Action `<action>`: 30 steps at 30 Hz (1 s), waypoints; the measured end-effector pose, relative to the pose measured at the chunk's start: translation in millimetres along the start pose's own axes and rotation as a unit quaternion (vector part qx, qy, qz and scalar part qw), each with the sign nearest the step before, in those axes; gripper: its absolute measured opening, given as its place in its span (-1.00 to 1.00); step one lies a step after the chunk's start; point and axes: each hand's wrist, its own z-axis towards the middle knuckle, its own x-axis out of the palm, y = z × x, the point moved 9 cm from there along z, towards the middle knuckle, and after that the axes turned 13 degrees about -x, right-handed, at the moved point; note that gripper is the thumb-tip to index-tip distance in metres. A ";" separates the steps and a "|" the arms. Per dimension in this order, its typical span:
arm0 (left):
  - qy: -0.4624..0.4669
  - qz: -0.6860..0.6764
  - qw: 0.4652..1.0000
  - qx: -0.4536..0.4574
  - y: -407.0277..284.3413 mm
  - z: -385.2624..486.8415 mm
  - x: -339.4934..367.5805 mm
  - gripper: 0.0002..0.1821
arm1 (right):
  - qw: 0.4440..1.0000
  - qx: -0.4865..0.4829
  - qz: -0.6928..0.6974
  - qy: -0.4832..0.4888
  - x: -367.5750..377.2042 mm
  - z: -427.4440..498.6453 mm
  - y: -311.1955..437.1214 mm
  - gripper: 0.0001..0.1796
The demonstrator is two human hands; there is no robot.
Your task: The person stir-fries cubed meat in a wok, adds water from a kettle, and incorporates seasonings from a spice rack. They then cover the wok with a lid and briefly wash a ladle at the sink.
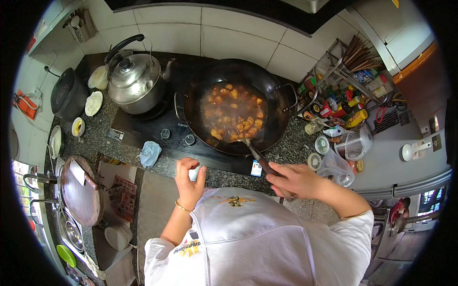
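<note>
A black wok [236, 107] with two loop handles stands on the cooktop [143, 132], holding browned chunks of food [247, 125] in dark, bubbling sauce. My right hand [297, 180] grips the dark handle of a metal spatula [256, 150], whose blade rests in the food at the wok's near side. In front of the cooktop's near edge, my left hand [189, 178] is raised with curled fingers; something pale shows between fingers and thumb, and whether it is held is unclear. A crumpled blue cloth [150, 153] lies left of that hand, by the cooktop's near edge.
A metal kettle [136, 82] stands left of the wok. Farther left are small bowls, a black appliance [69, 93] and a round chopping board [77, 207] bearing a cleaver [77, 172]. Jars, a plastic bag [334, 166], seasoning bottles and a chopstick rack [334, 68] crowd the right.
</note>
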 end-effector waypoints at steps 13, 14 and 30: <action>-0.023 -0.022 0.999 -0.042 24.6 -11.2 -18.9 -0.71 | 0.981 0.094 -0.160 -0.051 74.8 15.7 -85.0 -0.64; -0.022 -0.015 0.999 -0.046 25.7 -11.8 -17.4 -0.72 | 0.982 0.107 -0.149 -0.046 73.0 10.4 -93.0 -0.65; -0.008 0.035 0.999 -0.033 -7.2 -16.1 20.8 -0.81 | 0.663 0.578 -0.332 -0.342 -118.7 -377.0 -335.1 -0.29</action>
